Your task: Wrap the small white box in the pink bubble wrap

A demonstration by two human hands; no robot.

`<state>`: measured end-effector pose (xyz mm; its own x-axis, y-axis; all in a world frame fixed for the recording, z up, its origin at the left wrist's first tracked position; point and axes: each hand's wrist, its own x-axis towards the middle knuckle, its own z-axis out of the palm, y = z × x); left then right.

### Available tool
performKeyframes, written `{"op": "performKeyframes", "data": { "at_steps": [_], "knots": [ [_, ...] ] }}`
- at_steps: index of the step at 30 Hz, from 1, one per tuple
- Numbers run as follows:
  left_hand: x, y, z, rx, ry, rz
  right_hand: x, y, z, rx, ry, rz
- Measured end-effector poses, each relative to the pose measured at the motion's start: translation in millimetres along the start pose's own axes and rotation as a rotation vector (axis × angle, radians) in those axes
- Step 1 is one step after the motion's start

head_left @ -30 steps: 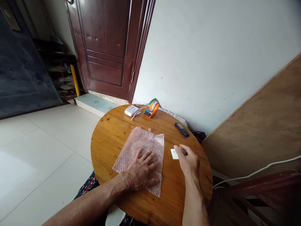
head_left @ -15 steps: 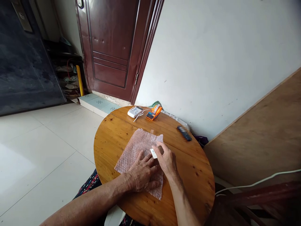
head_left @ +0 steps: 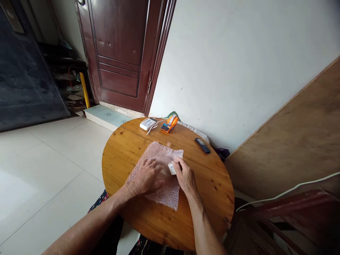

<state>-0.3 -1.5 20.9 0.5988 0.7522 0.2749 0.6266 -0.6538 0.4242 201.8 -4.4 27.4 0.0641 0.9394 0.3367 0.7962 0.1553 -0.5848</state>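
Here, two hands, left hand [head_left: 145,177] flat on one bubble wrap sheet [head_left: 162,156], right hand [head_left: 186,176] pinching one small white box [head_left: 172,168]

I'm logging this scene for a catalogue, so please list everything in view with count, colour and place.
table: 1, round, brown wood, centre
bubble wrap: 1 sheet, clear pinkish, flat on the table under both hands
small box: 1, white with a printed label, on the wrap at the right fingers
tape dispenser: 1, orange, far edge of the table
white device: 1, with a white cord, beside the dispenser
dark object: 1, blurred, right far side of the table
door: 1, dark red-brown, behind
board: 1, brown, leaning on the right
left hand: flat on the wrap
right hand: fingers on the small box
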Motion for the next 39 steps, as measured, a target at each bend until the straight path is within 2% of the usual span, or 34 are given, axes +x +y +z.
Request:
{"op": "performKeyframes", "data": {
  "at_steps": [3, 6, 9, 13, 18, 23, 39],
  "knots": [
    [-4.1, -16.6, 4.5, 0.025, -0.016, -0.003, -2.8, -4.0, 1.4, 0.012, -0.078, -0.056],
    [-7.2, -24.2, 11.8, 0.008, 0.013, -0.011, -4.3, -3.7, 1.3, 0.019, -0.144, -0.016],
    [-7.9, -23.4, 14.7, 0.003, 0.026, -0.024, -4.8, -2.9, 2.4, 0.063, -0.126, 0.017],
    [-7.9, -18.5, 12.0, 0.001, 0.062, -0.021, -5.2, -6.9, 11.0, 0.122, -0.056, -0.047],
    [-7.9, -15.8, 8.4, -0.006, 0.079, -0.025, -6.2, -10.4, 22.0, 0.136, -0.140, -0.129],
    [-7.4, -16.2, 9.0, -0.001, 0.081, -0.017, -6.6, -5.0, 18.8, 0.098, -0.200, -0.128],
    [-8.2, -17.5, 10.4, -0.013, 0.119, 0.008, -6.6, -3.9, 19.4, 0.094, -0.212, -0.127]
  ]
}}
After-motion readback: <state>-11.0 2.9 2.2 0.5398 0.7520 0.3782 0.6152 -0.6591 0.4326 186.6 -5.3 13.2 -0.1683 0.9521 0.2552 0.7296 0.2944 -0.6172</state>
